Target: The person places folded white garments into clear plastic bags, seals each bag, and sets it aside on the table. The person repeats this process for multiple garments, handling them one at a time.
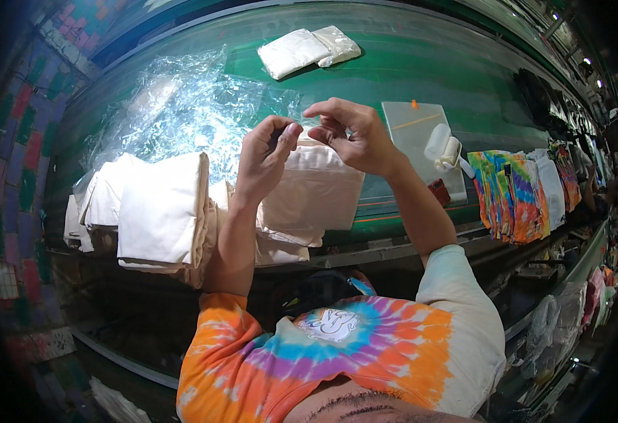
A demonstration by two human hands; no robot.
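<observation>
The green table (421, 63) carries folded cream cloths (161, 211), clear plastic bags (196, 106) and tie-dye shirts (510, 194).

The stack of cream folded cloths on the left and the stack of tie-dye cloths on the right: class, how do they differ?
The cream stack is plain and pale; the tie-dye stack is streaked in many bright colours. The cream stack lies at the left, beside the left hand, by crumpled clear plastic; the tie-dye stack lies far to the right, past the right hand. Both are folded cloth, piled on the green table.
</observation>
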